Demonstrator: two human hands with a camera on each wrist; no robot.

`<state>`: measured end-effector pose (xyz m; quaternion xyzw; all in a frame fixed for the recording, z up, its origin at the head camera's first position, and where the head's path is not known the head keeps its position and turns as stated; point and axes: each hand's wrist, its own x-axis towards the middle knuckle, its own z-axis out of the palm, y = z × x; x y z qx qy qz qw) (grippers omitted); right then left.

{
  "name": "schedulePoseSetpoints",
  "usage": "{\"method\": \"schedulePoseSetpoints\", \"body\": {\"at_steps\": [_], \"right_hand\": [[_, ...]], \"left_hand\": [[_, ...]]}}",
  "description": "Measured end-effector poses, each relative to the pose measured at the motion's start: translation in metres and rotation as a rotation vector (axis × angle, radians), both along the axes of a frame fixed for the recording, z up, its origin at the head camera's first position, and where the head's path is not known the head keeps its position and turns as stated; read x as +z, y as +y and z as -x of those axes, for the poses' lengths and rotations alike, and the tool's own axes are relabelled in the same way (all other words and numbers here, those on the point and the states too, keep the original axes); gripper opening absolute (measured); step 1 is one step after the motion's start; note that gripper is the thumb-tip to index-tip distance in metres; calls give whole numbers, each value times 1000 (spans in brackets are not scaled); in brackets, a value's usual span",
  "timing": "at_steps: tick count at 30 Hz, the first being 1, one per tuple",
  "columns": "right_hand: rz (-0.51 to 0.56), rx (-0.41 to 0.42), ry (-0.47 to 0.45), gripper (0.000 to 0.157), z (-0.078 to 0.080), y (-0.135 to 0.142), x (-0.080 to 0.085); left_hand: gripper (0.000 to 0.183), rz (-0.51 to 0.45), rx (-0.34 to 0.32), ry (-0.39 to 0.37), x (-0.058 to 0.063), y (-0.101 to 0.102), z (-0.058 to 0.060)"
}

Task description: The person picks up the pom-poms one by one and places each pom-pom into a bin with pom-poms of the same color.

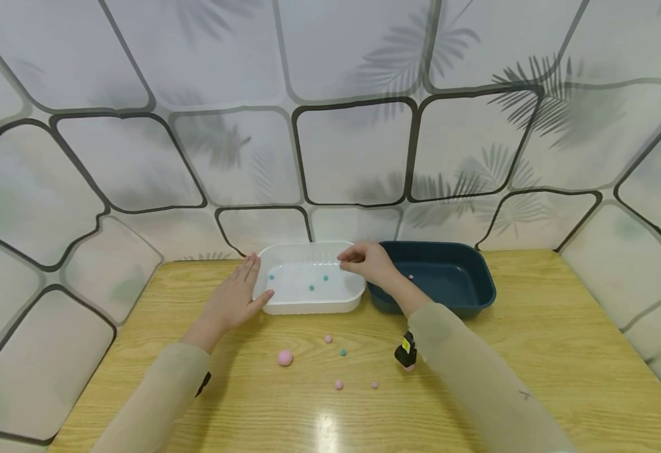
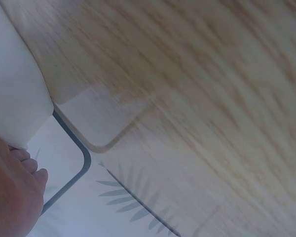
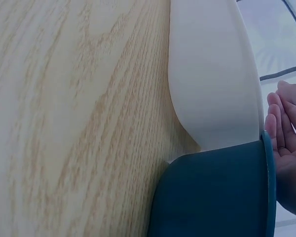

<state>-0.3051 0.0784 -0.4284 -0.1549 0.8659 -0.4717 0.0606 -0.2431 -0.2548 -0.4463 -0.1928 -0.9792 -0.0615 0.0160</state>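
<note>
In the head view my left hand (image 1: 234,301) rests at the left end of a white tray (image 1: 312,308), fingers straight along its rim and thumb spread over the near corner. The tray holds small teal balls (image 1: 311,287). My right hand (image 1: 368,262) hovers over the tray's right end, thumb and fingers brought near each other with a small gap and nothing visible between them. In the right wrist view the right hand's fingers (image 3: 281,123) show beyond the rims. A dark blue tray (image 1: 480,290) adjoins the white one, with a small pink ball (image 1: 411,277) inside.
On the wooden table (image 1: 239,402), in front of the trays, lie a larger pink ball (image 1: 285,358), several small pink balls (image 1: 338,384) and one teal ball (image 1: 343,353). A patterned backdrop (image 1: 358,157) rises behind the trays and at both sides.
</note>
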Motion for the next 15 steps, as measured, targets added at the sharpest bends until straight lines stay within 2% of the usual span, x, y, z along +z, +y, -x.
{"method": "schedulePoseSetpoints", "body": {"at_steps": [15], "right_hand": [[7, 52, 10, 20, -15, 16, -1]], "left_hand": [[86, -11, 6, -8, 1, 2, -1]]}}
